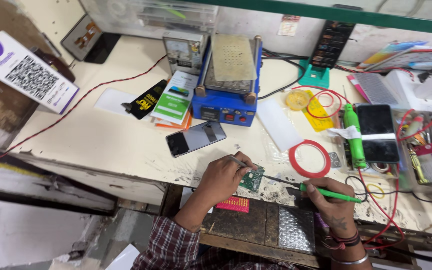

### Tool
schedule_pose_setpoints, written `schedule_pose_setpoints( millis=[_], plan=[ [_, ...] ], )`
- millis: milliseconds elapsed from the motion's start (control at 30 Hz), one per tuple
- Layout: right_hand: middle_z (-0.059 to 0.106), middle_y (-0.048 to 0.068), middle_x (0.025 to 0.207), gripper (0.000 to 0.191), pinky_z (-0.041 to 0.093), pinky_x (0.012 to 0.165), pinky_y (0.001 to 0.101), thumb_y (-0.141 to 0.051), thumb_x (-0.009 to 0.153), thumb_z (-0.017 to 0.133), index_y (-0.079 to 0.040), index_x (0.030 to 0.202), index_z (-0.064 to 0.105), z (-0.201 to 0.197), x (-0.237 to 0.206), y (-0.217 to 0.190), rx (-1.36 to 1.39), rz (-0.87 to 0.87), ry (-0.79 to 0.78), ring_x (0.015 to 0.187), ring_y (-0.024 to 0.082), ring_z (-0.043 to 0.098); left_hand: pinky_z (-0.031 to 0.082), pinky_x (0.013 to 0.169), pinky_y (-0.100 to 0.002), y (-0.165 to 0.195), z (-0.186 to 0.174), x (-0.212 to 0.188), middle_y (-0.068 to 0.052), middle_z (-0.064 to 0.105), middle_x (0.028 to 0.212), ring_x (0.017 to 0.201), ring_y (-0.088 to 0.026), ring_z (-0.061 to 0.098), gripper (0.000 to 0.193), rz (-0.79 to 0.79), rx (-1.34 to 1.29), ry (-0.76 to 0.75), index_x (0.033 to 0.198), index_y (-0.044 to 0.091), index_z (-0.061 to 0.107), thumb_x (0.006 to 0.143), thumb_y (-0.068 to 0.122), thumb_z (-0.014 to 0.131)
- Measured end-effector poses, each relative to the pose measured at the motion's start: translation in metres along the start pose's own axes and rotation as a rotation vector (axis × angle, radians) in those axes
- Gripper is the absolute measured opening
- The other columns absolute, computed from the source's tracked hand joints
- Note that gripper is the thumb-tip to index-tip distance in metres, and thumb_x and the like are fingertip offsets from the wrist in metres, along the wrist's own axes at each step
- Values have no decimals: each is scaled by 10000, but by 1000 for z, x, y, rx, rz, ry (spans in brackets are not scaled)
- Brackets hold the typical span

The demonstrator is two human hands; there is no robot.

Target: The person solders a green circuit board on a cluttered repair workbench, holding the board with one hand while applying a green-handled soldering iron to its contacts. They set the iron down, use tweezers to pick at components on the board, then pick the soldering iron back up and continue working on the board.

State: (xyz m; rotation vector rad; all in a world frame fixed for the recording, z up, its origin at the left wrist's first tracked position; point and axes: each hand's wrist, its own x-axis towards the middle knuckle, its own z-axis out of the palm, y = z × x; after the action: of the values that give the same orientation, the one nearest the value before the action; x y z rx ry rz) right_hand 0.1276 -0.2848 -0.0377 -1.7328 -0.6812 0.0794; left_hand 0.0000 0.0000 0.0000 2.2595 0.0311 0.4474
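Presently soldering, by the look of it: small green circuit board (252, 178) lying flat at the front edge of the bench (101, 137), roughly midway along it, just over the lip. Board roughly square, green with pale component pads and a darker patch; details too small to read.

Left hand (222, 177) resting on the board's left side, fingers (238, 162) pinched shut around thin metal tweezers (237, 161), tips angled down toward the board. Right hand (328, 197) closed in a pen grip on a green-handled iron (321, 191), dark tip reaching in from the right and sitting at or just above the board's right edge; contact not certain.

Judged mid-step: point work on one spot. Next move likely calls for steady hands, tweezers pinning the part while the tip dwells briefly.

Outward: red tape ring (310, 158) just right of the board, dark phone (196, 138) behind it toward the middle, blue heating station (228, 82) nearer the back edge, green tube (354, 135) and second phone (377, 132) toward the right end.
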Motion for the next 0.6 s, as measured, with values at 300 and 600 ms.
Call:
schedule_pose_setpoints(
  millis=[300, 600],
  plan=[
    [765, 119, 809, 138, 575, 689, 253, -42, 950, 696, 55, 1031, 752, 17, 105, 53, -59, 9, 18, 722, 154, 733, 579, 704, -386, -73, 17, 97, 14, 784, 954, 853, -205, 754, 92, 16, 6, 5, 1063, 120, 623, 1002, 187, 638],
    [747, 153, 874, 121, 572, 813, 285, -6, 1011, 676, 104, 1036, 719, 18, 184, 232, 55, 39, 9, 838, 188, 714, 572, 725, -391, -215, 171, 187, -27, 760, 943, 859, -215, 739, 164, 11, 112, -13, 1102, 139, 629, 1037, 287, 596]
  ],
)
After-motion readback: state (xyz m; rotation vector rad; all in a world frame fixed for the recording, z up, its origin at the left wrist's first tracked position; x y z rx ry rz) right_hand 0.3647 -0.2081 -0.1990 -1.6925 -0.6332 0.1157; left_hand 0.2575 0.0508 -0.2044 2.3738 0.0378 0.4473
